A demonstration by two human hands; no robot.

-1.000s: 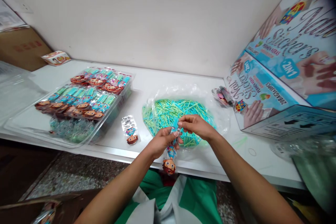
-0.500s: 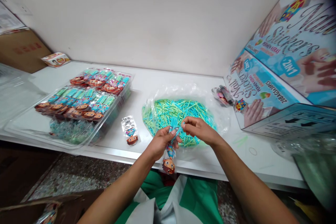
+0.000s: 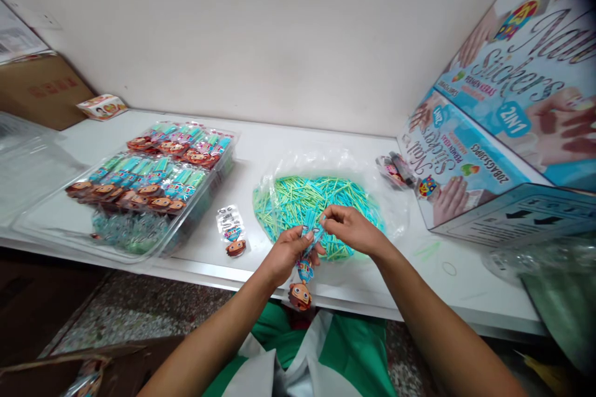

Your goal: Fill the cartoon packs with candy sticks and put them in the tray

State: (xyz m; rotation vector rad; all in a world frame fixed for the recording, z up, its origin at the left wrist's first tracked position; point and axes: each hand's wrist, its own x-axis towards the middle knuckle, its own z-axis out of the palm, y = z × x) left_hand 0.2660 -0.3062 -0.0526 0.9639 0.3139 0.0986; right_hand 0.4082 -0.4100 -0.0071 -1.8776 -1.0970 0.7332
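Observation:
My left hand (image 3: 289,254) is closed around a clear plastic packet (image 3: 300,295) printed with a brown-haired cartoon character, its face hanging downward. Thin light-blue sticks (image 3: 309,218) stand out of the packet's upper end. With thumb and forefinger, my right hand (image 3: 352,229) pinches at the right side of these sticks; the exact contact is too small to make out. Behind both hands, a heap of green and blue sticks (image 3: 298,192) lies in an opened clear plastic bag (image 3: 326,161). A similar flat packet (image 3: 231,232) rests on the table to the left.
A clear plastic tub (image 3: 205,198) on the left holds several filled packets (image 3: 153,177). Large blue printed cartons (image 3: 475,142) stand on the right, with small dark packets (image 3: 395,169) beside them. A rubber band (image 3: 449,268) lies on the white table (image 3: 261,130); a brown carton (image 3: 41,90) stands far left.
Both hands stay almost in place, still at the packet and blue sticks. The camera view has shifted very slightly.

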